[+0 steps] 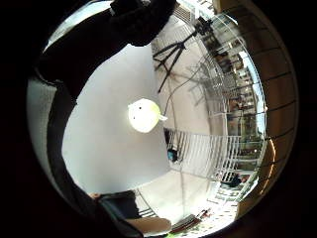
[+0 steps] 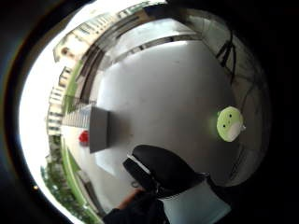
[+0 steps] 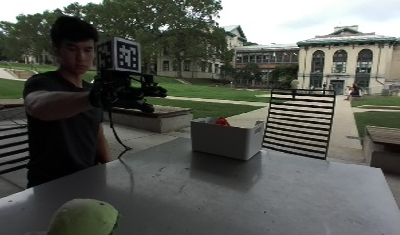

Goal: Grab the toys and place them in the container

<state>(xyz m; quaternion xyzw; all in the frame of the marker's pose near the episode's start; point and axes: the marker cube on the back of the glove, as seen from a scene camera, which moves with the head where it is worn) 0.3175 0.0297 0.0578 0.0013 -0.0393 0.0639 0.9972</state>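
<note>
A grey bench (image 3: 265, 196) stood outdoors on a paved terrace under flat daylight. A black slatted chair (image 3: 299, 122) stood at its far side. Beyond lay a stone planter (image 3: 151, 117), green lawns (image 3: 206, 92), tall trees (image 3: 154, 24) and pale arched-window buildings (image 3: 347, 61) under overcast sky.

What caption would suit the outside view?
Gloved right hand raised above the table, green plush toy waiting, red toy in the white container.
</note>
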